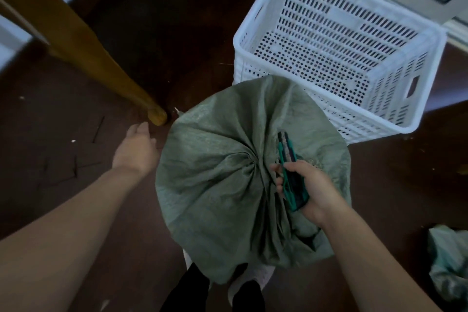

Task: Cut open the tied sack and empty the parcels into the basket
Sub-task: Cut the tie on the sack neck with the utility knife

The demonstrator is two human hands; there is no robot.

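Lowest in the frame are my legs in dark trousers (187,291) and what looks like pale shoes, half hidden under the sack (217,185). The sack is green woven stuff, standing on the dark floor (50,114) in the middle of the frame, its neck gathered into a tight bunch right of its centre, so still tied shut.

My right hand (311,185) sits over the sack's right side, just beside that bunch. Its grip is closed around a teal knife (288,172), thumb on top, the tip pointing toward the top of the frame. Can't tell if the blade is out, too blurry.

My left hand (136,149) is off to the sack's left, not touching it, grip wide, fingers loosely spread and holding nothing.

Lower right edge there's a crumpled green bag (448,266) on the floor.

Further out, a wooden leg (96,58) slants down from the upper left and ends near the sack's top edge. In the upper right is the white basket (417,99), slotted walls, nothing in it that I can see, with the sack's top overlapping its near corner.
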